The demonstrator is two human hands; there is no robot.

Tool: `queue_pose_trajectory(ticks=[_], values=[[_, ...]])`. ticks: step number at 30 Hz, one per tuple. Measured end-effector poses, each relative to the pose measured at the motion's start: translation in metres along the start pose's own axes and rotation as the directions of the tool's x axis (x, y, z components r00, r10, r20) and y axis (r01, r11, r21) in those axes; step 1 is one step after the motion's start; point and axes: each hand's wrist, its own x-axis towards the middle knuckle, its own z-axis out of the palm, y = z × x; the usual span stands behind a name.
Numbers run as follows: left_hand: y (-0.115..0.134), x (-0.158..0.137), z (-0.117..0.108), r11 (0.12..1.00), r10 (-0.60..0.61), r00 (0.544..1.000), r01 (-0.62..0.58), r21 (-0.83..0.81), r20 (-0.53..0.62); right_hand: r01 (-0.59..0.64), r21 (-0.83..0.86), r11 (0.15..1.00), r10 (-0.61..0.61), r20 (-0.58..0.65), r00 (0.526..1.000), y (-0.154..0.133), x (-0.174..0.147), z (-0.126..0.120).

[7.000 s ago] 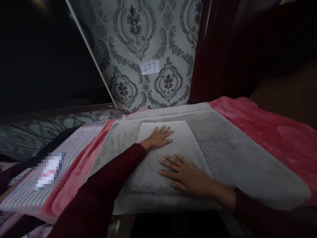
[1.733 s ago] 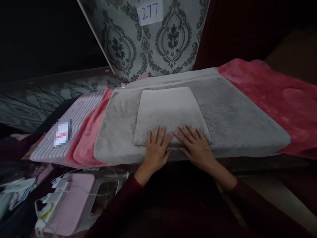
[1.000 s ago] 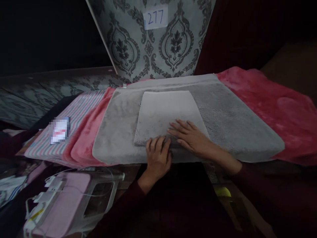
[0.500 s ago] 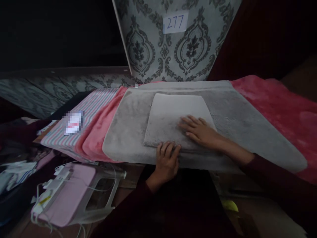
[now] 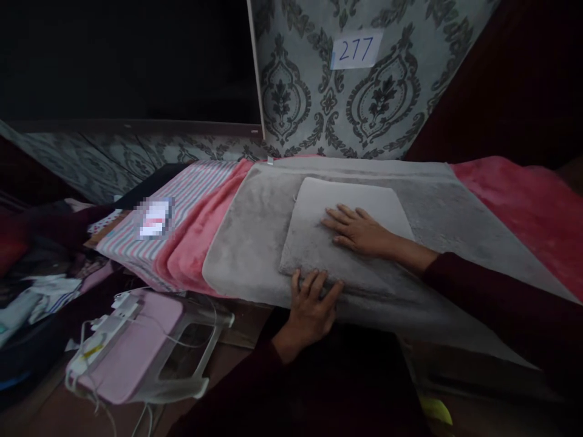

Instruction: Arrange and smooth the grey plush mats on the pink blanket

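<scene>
Near the front edge of the grey blanket (image 5: 246, 243), the folded cloth (image 5: 303, 233) lies under the flat, released right grip (image 5: 355, 229), its near side touched by the spread left grip (image 5: 313, 308).

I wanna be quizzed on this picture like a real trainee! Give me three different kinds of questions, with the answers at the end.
1. What number is written on the paper on the wall?
2. True or false: the right hand lies on the small gray cloth.
3. Pick one. The small gray cloth lies on:
A) the striped cloth
B) the big gray cloth
C) the pink stool

Key: 1. 277. 2. True. 3. B.
</scene>
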Motion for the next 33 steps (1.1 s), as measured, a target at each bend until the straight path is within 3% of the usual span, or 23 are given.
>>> queue_pose_trajectory(ticks=[2,5,7,11,16,20,23,26,33], values=[[0.000,-0.002,0.003,1.000,0.003,1.000,-0.003,0.003,-0.011,0.122,0.020,0.992,-0.122,0.016,0.992,-0.021,0.010,-0.001],[0.000,-0.004,0.008,1.000,-0.005,0.998,0.005,0.001,-0.064,0.338,0.110,0.935,-0.350,0.114,0.930,-0.049,0.022,0.006],[0.000,-0.004,0.011,1.000,-0.013,0.996,0.012,-0.011,-0.093,0.374,0.149,0.915,-0.395,0.147,0.907,-0.052,0.033,0.014],[0.002,-0.001,0.009,0.999,-0.002,0.992,-0.003,-0.035,-0.125,0.284,0.145,0.948,-0.303,0.138,0.943,-0.027,0.061,0.023],[-0.008,0.014,-0.018,0.996,-0.003,0.998,-0.003,-0.089,-0.059,0.120,0.091,0.989,-0.130,0.118,0.984,-0.020,0.077,0.018],[-0.024,0.029,-0.033,0.998,-0.021,1.000,0.020,-0.059,-0.017,0.194,0.106,0.975,-0.207,0.132,0.969,-0.028,0.068,0.020],[-0.033,0.031,-0.029,1.000,0.013,0.998,-0.014,0.007,0.058,0.173,0.111,0.979,-0.187,0.137,0.973,-0.015,0.073,0.023],[-0.037,0.027,-0.021,0.999,0.015,0.998,-0.017,0.028,0.062,0.106,0.106,0.989,-0.118,0.120,0.986,0.012,0.095,0.022],[-0.039,0.016,-0.004,1.000,0.012,0.997,-0.012,-0.002,-0.070,-0.018,0.131,0.991,-0.001,0.149,0.989,0.066,0.152,0.026]])
